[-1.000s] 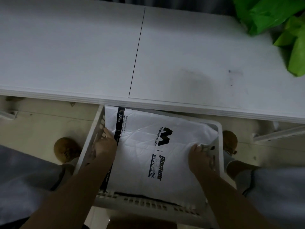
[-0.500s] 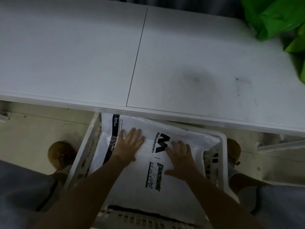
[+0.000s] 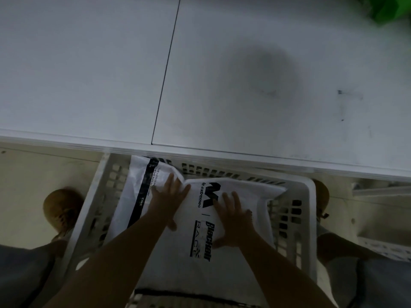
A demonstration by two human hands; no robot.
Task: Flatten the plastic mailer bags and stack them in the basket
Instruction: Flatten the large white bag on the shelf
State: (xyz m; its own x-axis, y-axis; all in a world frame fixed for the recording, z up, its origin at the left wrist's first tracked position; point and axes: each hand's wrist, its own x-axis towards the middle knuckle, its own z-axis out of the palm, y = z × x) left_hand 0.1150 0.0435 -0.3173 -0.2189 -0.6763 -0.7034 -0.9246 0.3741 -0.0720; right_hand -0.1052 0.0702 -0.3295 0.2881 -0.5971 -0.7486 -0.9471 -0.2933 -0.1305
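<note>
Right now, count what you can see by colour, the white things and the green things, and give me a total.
White: 3 (mailer bag, basket, table)
Green: 1 (plastic bag, mostly out of frame)
Total: 4

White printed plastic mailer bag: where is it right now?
Head view, lower centre: the white printed plastic mailer bag lies in the white slotted plastic basket, under both hands, below the white table's front edge.

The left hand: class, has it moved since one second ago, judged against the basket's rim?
Yes. The left hand has moved from beside the basket's left rim inward, towards the middle, and now presses flat on the mailer.
</note>
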